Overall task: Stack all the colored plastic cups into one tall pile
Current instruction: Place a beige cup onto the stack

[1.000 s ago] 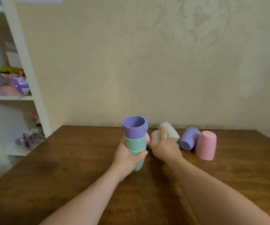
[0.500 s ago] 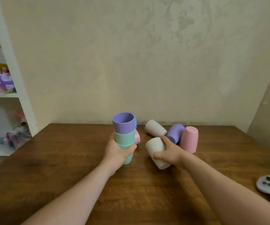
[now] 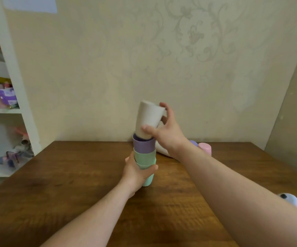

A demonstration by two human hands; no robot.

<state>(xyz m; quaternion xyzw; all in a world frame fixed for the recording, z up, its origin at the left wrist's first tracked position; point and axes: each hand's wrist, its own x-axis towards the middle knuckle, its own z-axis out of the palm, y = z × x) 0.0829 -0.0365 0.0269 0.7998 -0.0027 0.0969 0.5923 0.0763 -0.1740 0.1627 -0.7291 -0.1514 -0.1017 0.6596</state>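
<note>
A pile of nested cups stands on the wooden table (image 3: 72,184): green cups (image 3: 145,156) below and a purple cup (image 3: 143,146) on top. My left hand (image 3: 137,171) grips the pile's lower part. My right hand (image 3: 165,131) holds a cream cup (image 3: 148,118) upright, its bottom just inside the purple cup's mouth. Behind my right forearm lie another cream cup (image 3: 161,148), a purple cup (image 3: 193,143) and a pink cup (image 3: 205,147), all partly hidden.
A white shelf unit (image 3: 14,82) with small toys and boxes stands at the left. A patterned wall runs right behind the table's far edge. A white controller-like object (image 3: 292,204) lies at the table's right edge.
My right hand lifted the cream cup from table level up over the pile and turned it upright, bottom into the purple cup. My left hand kept hold of the pile.
</note>
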